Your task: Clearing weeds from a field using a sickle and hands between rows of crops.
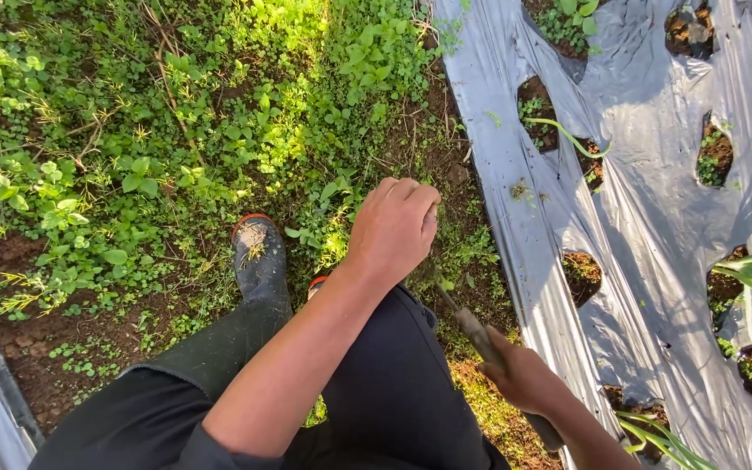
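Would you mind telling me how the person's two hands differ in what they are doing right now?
The left hand is loosely curled with its fingers bent under, and whether it holds anything cannot be seen, while the right hand grips a long-handled tool. The left hand reaches forward over the weedy soil; the right hand stays low, beside the silver plastic mulch sheet. Both are bare.

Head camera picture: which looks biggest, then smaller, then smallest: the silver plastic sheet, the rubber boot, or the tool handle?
1. Silver plastic sheet, far the largest.
2. Rubber boot.
3. Tool handle in the right hand, though it sits nearer the camera.
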